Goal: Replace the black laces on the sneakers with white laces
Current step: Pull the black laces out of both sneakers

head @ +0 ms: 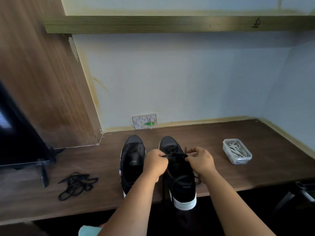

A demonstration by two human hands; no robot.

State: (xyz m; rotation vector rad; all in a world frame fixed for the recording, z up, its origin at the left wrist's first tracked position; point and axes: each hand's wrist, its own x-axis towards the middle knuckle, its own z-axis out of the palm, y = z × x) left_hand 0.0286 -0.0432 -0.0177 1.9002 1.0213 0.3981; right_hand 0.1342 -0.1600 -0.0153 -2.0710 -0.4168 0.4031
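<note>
Both forearms enter from the lower edge, and the black lace on the right sneaker is pinched by the curled left hand and right hand at frame centre. Being thin, soft and limp, the lace is judged best taken near an eyelet and drawn out gently. Both sneakers are set lengthwise, toes toward the wall. The left sneaker is already unlaced; its removed lace is heaped lower left on the bench. White laces are coiled in a container at right.
</note>
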